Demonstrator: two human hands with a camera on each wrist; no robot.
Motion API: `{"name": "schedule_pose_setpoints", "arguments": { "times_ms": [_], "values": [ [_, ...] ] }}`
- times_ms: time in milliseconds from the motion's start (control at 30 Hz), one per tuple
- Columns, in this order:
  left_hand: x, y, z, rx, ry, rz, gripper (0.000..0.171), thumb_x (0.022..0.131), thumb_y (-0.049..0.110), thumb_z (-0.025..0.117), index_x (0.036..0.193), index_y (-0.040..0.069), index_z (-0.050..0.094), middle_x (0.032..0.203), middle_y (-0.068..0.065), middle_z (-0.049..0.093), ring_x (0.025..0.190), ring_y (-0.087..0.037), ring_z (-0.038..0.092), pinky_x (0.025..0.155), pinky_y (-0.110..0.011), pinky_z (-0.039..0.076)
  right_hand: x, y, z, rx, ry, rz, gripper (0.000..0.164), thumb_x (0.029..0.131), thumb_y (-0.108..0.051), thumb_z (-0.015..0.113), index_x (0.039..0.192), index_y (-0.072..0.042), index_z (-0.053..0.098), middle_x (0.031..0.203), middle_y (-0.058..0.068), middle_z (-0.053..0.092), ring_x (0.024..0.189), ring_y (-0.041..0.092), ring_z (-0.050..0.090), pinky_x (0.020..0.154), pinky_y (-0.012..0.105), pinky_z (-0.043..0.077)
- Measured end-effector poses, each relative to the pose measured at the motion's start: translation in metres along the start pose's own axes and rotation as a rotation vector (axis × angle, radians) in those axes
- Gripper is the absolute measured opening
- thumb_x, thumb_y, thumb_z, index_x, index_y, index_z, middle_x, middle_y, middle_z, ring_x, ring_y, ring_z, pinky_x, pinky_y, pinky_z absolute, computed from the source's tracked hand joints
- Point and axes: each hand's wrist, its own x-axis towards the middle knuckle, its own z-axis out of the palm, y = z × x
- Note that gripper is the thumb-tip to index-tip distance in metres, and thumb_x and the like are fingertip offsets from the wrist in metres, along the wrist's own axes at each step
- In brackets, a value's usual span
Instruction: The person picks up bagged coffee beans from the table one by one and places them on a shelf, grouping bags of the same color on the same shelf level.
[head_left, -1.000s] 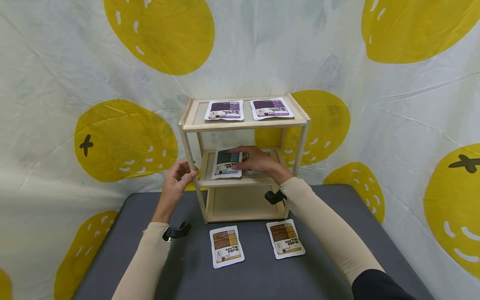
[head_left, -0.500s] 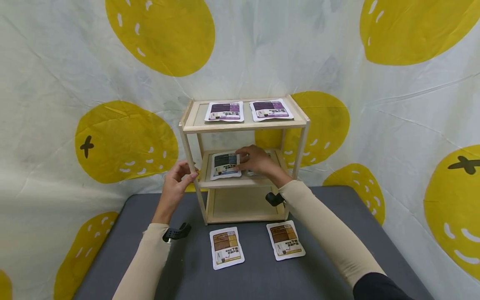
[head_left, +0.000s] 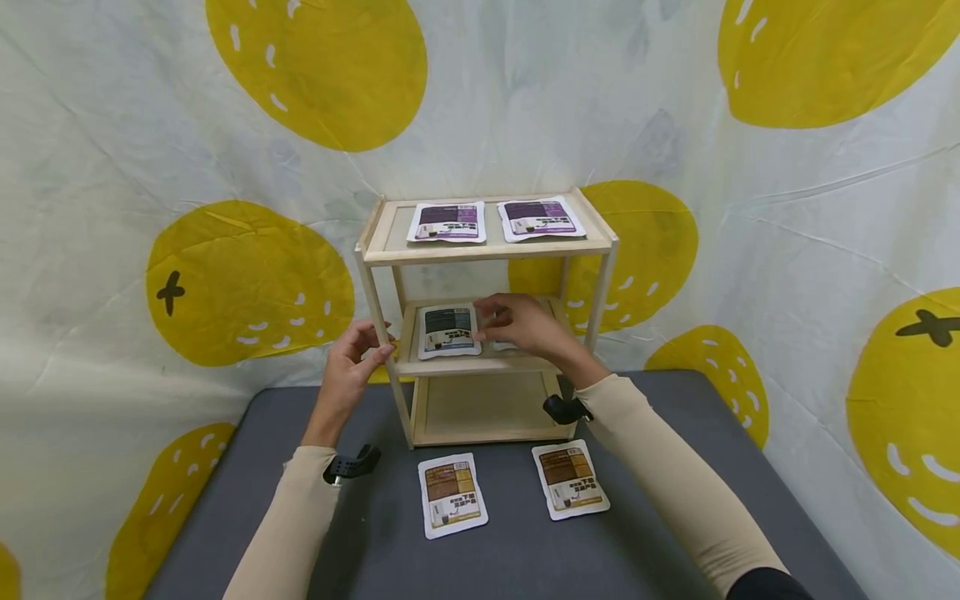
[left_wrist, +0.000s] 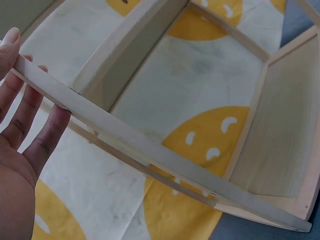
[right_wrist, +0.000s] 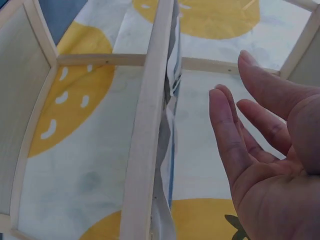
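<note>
A small wooden shelf rack (head_left: 480,367) stands on the table. My left hand (head_left: 347,367) holds its front left post (head_left: 372,292); in the left wrist view, thumb and fingers lie on opposite sides of that post (left_wrist: 125,127). On the middle tier lies a flat white pouch with a dark blue label (head_left: 448,331). Just right of it, my right hand (head_left: 528,327) hovers over the tier, mostly hiding a second pouch (head_left: 504,344). The right wrist view has that hand (right_wrist: 265,150) with its fingers apart and nothing between them, beside the pouches' edges (right_wrist: 167,150).
Two purple-label pouches, one on the left (head_left: 447,222) and one on the right (head_left: 542,218), lie on the top tier. Two brown-label pouches, left (head_left: 453,495) and right (head_left: 571,479), lie on the grey table (head_left: 517,558) before the rack. A patterned curtain (head_left: 487,100) hangs behind.
The blue-label pouch has shifted slightly left on the middle tier. My right hand has let go of it and drawn off to the right. My left hand stays on the post.
</note>
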Motion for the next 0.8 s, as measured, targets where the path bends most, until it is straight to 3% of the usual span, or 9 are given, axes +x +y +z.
{"name": "schedule_pose_setpoints", "arguments": {
  "times_ms": [300, 467, 633, 800],
  "values": [
    [0.001, -0.004, 0.001, -0.002, 0.003, 0.001, 0.028, 0.096, -0.002, 0.065, 0.123, -0.006, 0.058, 0.110, -0.032, 0.061, 0.096, -0.015, 0.061, 0.083, -0.022, 0.054, -0.017, 0.002, -0.004, 0.028, -0.044, -0.092, 0.048, 0.092, -0.011, 0.076, 0.136, 0.001, 0.061, 0.126, 0.019, 0.067, 0.104, 0.026, 0.070, 0.084, 0.035, 0.057],
    [0.000, -0.004, 0.000, -0.001, 0.002, 0.000, 0.028, 0.096, -0.002, 0.065, 0.123, -0.006, 0.058, 0.110, -0.032, 0.061, 0.097, -0.014, 0.062, 0.084, -0.022, 0.054, -0.026, 0.000, -0.004, 0.118, -0.096, -0.083, 0.046, 0.094, -0.004, 0.072, 0.137, 0.006, 0.058, 0.126, 0.027, 0.065, 0.101, 0.027, 0.072, 0.084, 0.040, 0.058],
    [0.000, -0.003, 0.000, 0.003, -0.002, 0.013, 0.028, 0.096, -0.003, 0.065, 0.123, -0.007, 0.058, 0.110, -0.034, 0.060, 0.097, -0.014, 0.062, 0.083, -0.022, 0.053, -0.034, 0.002, -0.003, 0.125, -0.116, -0.061, 0.049, 0.093, -0.011, 0.074, 0.138, 0.002, 0.058, 0.127, 0.023, 0.066, 0.103, 0.023, 0.071, 0.089, 0.048, 0.056],
    [0.001, -0.003, 0.001, 0.007, 0.002, 0.014, 0.028, 0.096, -0.002, 0.065, 0.123, -0.006, 0.058, 0.110, -0.034, 0.060, 0.097, -0.014, 0.062, 0.086, -0.022, 0.053, -0.040, 0.004, -0.001, 0.105, -0.121, -0.059, 0.050, 0.093, -0.016, 0.075, 0.138, -0.002, 0.059, 0.125, 0.018, 0.069, 0.105, 0.021, 0.070, 0.089, 0.041, 0.057]
  ]
}}
